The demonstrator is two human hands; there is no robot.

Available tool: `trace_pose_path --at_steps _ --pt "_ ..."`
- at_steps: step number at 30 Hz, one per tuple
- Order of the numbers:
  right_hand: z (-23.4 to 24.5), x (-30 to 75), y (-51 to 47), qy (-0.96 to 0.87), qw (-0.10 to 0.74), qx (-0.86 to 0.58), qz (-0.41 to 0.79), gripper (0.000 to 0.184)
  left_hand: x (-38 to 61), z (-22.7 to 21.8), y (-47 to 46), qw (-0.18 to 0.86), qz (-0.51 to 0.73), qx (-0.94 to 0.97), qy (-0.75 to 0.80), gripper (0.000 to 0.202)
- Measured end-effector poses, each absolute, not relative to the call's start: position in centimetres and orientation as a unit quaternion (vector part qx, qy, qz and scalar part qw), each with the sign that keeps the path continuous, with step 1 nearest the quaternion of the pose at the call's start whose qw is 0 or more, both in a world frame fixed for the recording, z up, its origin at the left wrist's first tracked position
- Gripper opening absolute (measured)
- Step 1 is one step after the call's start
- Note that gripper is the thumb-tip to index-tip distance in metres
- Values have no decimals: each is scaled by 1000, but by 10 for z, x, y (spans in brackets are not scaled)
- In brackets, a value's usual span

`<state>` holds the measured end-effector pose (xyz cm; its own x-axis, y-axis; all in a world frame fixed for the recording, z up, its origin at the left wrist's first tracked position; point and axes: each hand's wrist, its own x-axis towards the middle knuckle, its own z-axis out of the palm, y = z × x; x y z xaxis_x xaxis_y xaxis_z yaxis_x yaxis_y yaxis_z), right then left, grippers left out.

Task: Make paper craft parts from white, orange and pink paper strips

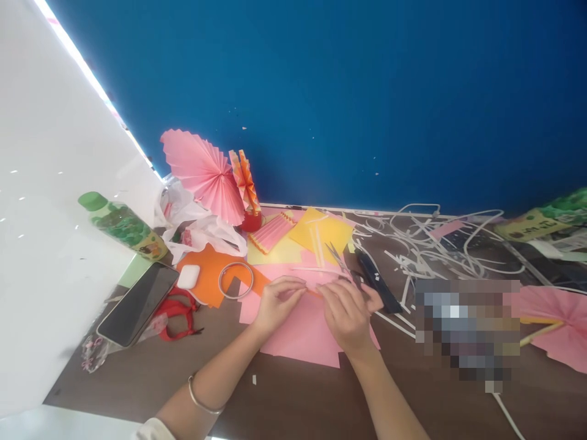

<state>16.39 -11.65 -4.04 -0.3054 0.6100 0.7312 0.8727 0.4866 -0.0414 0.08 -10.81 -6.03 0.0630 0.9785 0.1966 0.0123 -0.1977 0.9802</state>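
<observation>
My left hand (280, 300) is closed in a pinch, thumb against fingertips. A short gap away, my right hand (347, 313) is also closed, its fingers bent together. What either holds is too small to make out. Beneath both lie sheets of pink paper (300, 336), with a bit of orange showing between the fingertips. Scissors (338, 256) lie just beyond my right hand, partly hidden by it. Behind the hands are a yellow sheet (337, 235) with pale strips on it and a pleated pink paper piece (273, 233) with an orange edge.
Left are orange paper (213, 293), a metal ring (220, 284), a white case (188, 277), a phone (137, 304), red straps (177, 311) and a green-capped bottle (123, 226). A pink paper fan (206, 177) stands behind. Right are tangled white cables (458, 256) and a black box cutter-like object (378, 282).
</observation>
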Motion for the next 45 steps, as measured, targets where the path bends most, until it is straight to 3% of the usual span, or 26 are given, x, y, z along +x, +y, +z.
trace_pose_path --at_steps 4,10,11,13,16,18,24,31,39,45 --pt "-36 181 -113 -716 426 -509 -215 11 -1 -61 -103 511 561 444 478 15" --pt "-8 197 -127 -625 553 -471 -286 30 -3 -62 -98 510 632 332 480 25" --pt "-1 200 -132 -605 587 -479 -246 29 -3 -62 -98 511 635 325 480 26" --pt "11 208 -140 -594 641 -485 -47 20 -2 -63 -98 520 636 315 475 26" --pt "22 219 -144 -665 550 -352 363 2 -1 -63 -98 531 638 311 463 26" --pt "25 215 -142 -666 502 -289 470 6 1 -62 -99 542 633 317 453 26" --pt "18 166 -133 -573 420 -489 507 10 3 -57 -104 597 581 366 414 30" --pt "4 188 -126 -397 589 -336 618 16 4 -55 -107 676 511 397 354 28" --pt "5 183 -115 -273 630 -238 687 17 -4 -54 -107 781 320 439 309 21" --pt "25 168 -106 -272 632 -201 697 12 -7 -43 -113 858 144 441 222 67"
